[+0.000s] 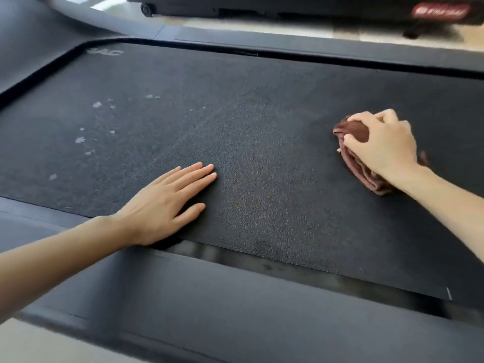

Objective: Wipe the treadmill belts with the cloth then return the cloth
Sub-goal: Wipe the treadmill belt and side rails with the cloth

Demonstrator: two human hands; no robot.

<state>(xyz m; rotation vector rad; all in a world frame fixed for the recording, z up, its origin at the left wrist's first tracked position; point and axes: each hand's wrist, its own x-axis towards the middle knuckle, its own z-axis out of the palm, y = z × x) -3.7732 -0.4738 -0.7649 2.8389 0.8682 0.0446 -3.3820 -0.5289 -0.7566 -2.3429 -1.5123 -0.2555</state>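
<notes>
**Cloth on the belt, one hand flat beside it**

The belt is dark and grainy and fills most of the view. The right hand is on the belt's right part, fingers curled over a bunched brown cloth and gripping it. The cloth lies on the belt under that hand, with folds showing past the thumb and by the wrist. The left hand lies palm down on the belt near its near edge, fingers straight and close together, holding nothing, well apart from the cloth. Pale spots dot the belt's left part. A dark rail runs along the belt's near edge. Beyond the belt's far edge stands a blurred dark machine.
</notes>
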